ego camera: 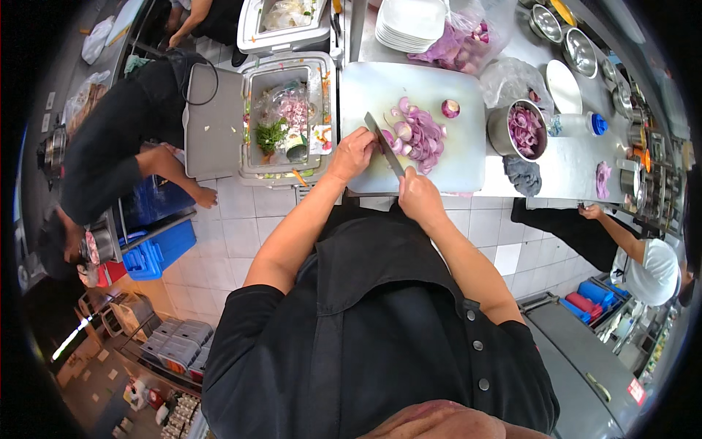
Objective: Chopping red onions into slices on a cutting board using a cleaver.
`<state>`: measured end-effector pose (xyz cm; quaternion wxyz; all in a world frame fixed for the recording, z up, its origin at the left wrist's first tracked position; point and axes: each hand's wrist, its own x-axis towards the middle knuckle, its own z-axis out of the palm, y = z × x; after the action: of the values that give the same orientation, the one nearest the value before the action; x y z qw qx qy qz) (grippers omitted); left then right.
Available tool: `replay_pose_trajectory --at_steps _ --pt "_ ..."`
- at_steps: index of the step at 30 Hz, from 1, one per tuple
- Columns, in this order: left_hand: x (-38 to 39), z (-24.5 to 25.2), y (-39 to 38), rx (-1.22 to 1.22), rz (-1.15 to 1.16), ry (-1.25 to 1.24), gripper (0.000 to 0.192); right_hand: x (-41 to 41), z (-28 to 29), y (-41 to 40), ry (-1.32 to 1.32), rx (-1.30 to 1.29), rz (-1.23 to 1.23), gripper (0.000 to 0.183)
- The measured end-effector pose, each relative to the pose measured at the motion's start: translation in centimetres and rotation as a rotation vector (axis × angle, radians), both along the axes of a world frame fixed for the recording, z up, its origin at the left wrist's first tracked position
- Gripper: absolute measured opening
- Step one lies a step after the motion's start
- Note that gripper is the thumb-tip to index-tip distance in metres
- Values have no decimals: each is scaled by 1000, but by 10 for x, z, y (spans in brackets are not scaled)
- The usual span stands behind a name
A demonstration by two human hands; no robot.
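Note:
My right hand (419,195) grips the handle of a kitchen knife (390,155), its blade slanting up and left across the white cutting board (460,148). Left of the blade, my left hand (354,153) has its fingers curled over a red onion piece, mostly hidden beneath them. Sliced red onion (423,137) lies in a loose heap right of the knife. Beyond the heap, at the upper right of the board, sits a peeled red onion (450,108). A steel pot (498,130) right of the board holds more onion slices.
Left of the board stands an open bin (247,110) with food scraps and wrappers. Stacked white plates (411,22) and a bag of onions (466,49) are behind it. A grey cloth (522,175) hangs at the counter edge. People work on both sides.

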<state>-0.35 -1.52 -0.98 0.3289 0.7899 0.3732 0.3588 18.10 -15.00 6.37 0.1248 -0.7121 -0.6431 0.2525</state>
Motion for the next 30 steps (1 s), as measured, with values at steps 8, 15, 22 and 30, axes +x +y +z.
replay_pose_trajectory --at_steps 8,15,22,30 --pt "41 53 17 -32 116 -69 22 44 51 -10 72 -3 -225 28" --pt "93 47 24 -53 7 595 46 55 46 -13 86 117 -378 28" --pt "32 95 74 -223 351 -72 40 35 34 -19 198 28 -303 26" --pt "-15 123 29 -162 288 -84 42 11 -7 1 141 -66 -38 24"
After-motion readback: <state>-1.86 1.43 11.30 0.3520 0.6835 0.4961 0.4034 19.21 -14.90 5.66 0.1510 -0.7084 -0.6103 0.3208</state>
